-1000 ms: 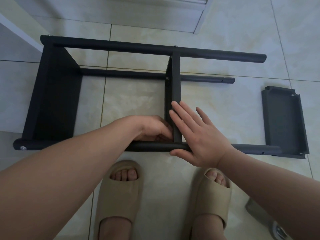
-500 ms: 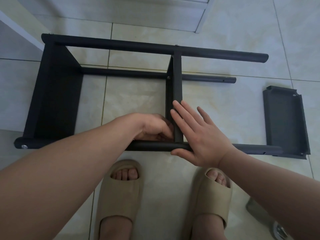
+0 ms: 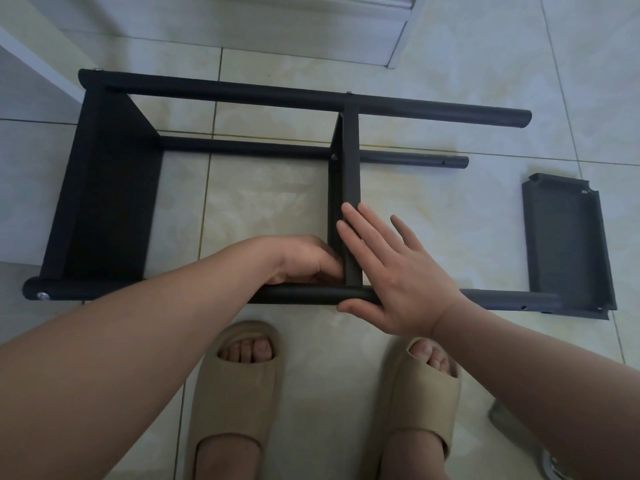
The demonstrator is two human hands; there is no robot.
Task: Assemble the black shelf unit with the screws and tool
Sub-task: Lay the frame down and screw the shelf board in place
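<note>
Your right hand (image 3: 398, 278) still presses flat, fingers straight, against the middle shelf (image 3: 351, 174). At its 9 o'clock your left hand (image 3: 304, 261) stays curled as before; gripping what, I cannot tell.

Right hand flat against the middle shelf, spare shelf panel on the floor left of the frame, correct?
Not quite. In the head view the spare shelf panel lies right of the frame, not left. The right hand is flat against the middle shelf.

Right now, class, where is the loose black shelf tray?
Head view, far right: the black metal tray lies on the tiled floor, its near edge at the front black pole's free end.
</note>
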